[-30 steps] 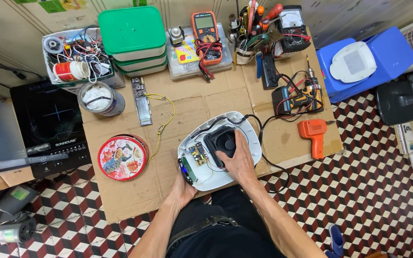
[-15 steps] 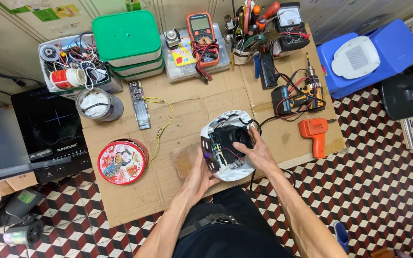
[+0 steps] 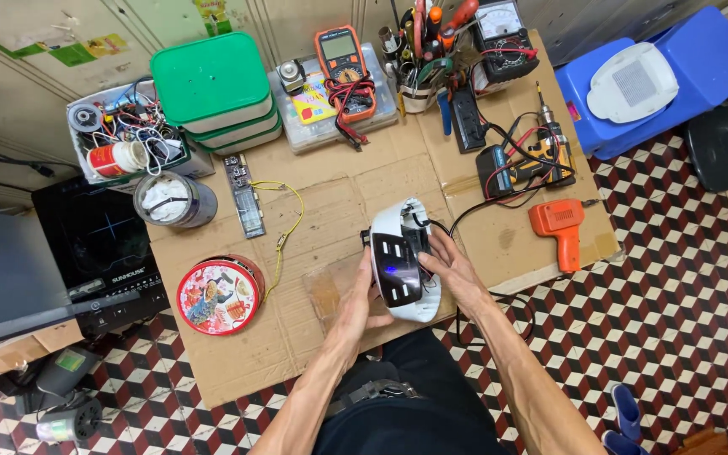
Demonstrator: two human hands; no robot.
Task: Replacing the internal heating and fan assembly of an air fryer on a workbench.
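White plastic appliance housing is tipped up on edge now at frame centre, above the cardboard tabletop; we've got left hand and right hand clamped around it, control panel showing.

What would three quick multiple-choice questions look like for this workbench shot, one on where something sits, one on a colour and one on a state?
1. Where does the round red tin lie?
A. On the blue stool
B. On the cardboard, on the left-hand side of the white appliance
C. On top of the green-lidded boxes

2. What colour is the drill-shaped tool on the right-hand side of the cardboard?
A. Orange
B. Green
C. White

3. How is the white appliance placed?
A. Flat on the floor
B. Tipped up on edge between both hands
C. Shut in a box

Answers: 1 B, the tin rests on the cardboard beside the left hand. 2 A, its body is plain orange. 3 B, the left hand and right hand grip its sides.
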